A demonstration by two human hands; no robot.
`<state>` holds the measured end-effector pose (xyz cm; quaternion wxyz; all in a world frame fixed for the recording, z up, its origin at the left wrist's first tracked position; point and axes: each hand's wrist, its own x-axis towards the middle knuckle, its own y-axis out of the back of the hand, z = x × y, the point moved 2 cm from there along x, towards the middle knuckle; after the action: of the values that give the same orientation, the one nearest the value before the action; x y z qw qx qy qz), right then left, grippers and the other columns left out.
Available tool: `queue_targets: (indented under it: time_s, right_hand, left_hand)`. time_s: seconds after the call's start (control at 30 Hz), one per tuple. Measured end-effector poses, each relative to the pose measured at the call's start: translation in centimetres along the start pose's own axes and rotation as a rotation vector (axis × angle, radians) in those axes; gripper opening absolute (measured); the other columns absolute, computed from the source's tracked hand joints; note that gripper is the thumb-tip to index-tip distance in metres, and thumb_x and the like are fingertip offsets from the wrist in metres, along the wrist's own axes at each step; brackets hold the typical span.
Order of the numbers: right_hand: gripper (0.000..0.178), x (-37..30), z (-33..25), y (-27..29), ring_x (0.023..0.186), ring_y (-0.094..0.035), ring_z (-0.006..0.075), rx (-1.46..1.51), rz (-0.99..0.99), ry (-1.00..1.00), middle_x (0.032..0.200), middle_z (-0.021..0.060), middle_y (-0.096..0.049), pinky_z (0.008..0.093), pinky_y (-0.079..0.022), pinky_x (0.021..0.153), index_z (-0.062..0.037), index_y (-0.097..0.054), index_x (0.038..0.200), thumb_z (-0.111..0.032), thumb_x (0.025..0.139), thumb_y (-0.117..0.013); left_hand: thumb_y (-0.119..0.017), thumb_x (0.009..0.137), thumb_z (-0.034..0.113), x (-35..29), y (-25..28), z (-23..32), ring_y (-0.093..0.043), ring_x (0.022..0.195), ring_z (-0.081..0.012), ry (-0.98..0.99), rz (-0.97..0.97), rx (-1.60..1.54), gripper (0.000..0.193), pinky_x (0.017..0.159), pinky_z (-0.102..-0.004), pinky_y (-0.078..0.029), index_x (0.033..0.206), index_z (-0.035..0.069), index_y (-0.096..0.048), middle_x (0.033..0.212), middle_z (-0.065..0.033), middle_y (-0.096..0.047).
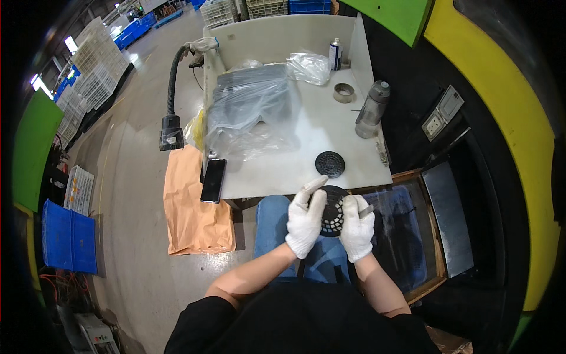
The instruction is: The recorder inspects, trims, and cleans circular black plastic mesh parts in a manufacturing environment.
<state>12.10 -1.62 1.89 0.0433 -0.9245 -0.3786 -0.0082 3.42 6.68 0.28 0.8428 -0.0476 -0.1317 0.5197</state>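
Note:
Over my lap, a black round slotted plastic cover (333,219) is held up near the table's front edge. My left hand (305,219), in a white knit glove, is closed on the cover's left side, with its index finger extended along the upper rim. At the right rim, my gloved right hand (357,227) is closed and touches the cover. A small grey flat tool (367,210) sticks out between its fingers; its kind is hard to make out. Just beyond my hands, a second black round slotted cover (330,164) lies flat on the white table (265,183).
Clear plastic sheeting (253,112) covers a grey stack on the table. A tape roll (344,92), a bottle (373,109) and a spray can (335,54) stand right. A phone (213,180) overhangs the left edge, near a flexible lamp (171,133) and brown paper bag (194,206).

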Motion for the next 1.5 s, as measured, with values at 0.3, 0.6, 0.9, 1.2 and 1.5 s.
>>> queue_targets:
  time_s: [0.3, 0.6, 0.9, 1.2, 1.5]
  right_hand:
    - [0.031, 0.3, 3.3, 1.2, 0.073, -0.06, 0.0096, 0.291, -0.477, -0.44, 0.079, -0.0027, -0.063, 0.0294, -0.05, 0.064, -0.0066, -0.062, 0.082, -0.031, 0.099, -0.054]
    - [0.023, 11.6, 11.5, 2.4, 0.074, -0.063, 0.0131, 0.28, -0.076, -0.441, 0.089, 0.0036, -0.065, 0.0266, -0.053, 0.066, -0.006, -0.063, 0.101, -0.025, 0.1, -0.051]
    - [0.07, 15.8, 14.5, 4.4, 0.117, -0.054, 0.0438, -1.064, -0.068, -0.271, 0.126, 0.0297, -0.055, 0.047, -0.042, 0.1, 0.0008, -0.046, 0.135, -0.053, 0.09, -0.05]
    - [0.048, 14.2, 16.6, 4.7, 0.109, -0.06, 0.0375, -0.716, 0.04, -0.043, 0.118, 0.0198, -0.063, 0.0437, -0.047, 0.095, -0.0068, -0.061, 0.121, -0.043, 0.091, -0.055]
    - [0.042, 10.5, 27.3, 26.2, 0.092, -0.064, 0.0301, -0.337, 0.862, -0.161, 0.1, 0.0165, -0.069, 0.0386, -0.049, 0.086, -0.0008, -0.066, 0.102, -0.04, 0.09, -0.06]
  left_hand:
    - [-0.046, 0.098, 0.006, -1.1, 1.6, -0.8, -0.057, 0.097, -0.0088, 0.18, -0.336, -0.006, 0.03, 0.085, -0.0225, -0.047, 0.123, -0.001, -0.06, 0.117, -0.0067, -0.063]
    - [-0.049, 0.097, 0.028, 10.4, -0.1, -6.4, -0.059, 0.113, -0.0331, -0.06, -0.282, 0.494, 0.04, 0.098, -0.0375, -0.044, 0.126, 0.001, -0.057, 0.114, -0.0223, -0.064]
    - [-0.079, 0.066, 0.035, 14.2, 0.1, -13.0, -0.041, 0.127, -0.0474, 0.09, -0.729, 1.278, 0.115, 0.107, -0.0446, -0.039, 0.154, 0.011, -0.009, 0.139, -0.0312, -0.039]
    - [-0.081, 0.063, 0.035, 15.5, 0.7, -15.9, -0.05, 0.118, -0.0422, -0.045, -0.726, 1.251, 0.117, 0.101, -0.0445, -0.043, 0.151, 0.002, -0.012, 0.129, -0.0303, -0.048]
    - [-0.082, 0.071, 0.032, 16.3, 3.9, -17.2, -0.026, 0.14, -0.0439, 0.26, -0.711, 0.505, 0.122, 0.109, -0.047, -0.036, 0.152, 0.002, 0.004, 0.15, -0.0356, -0.022]
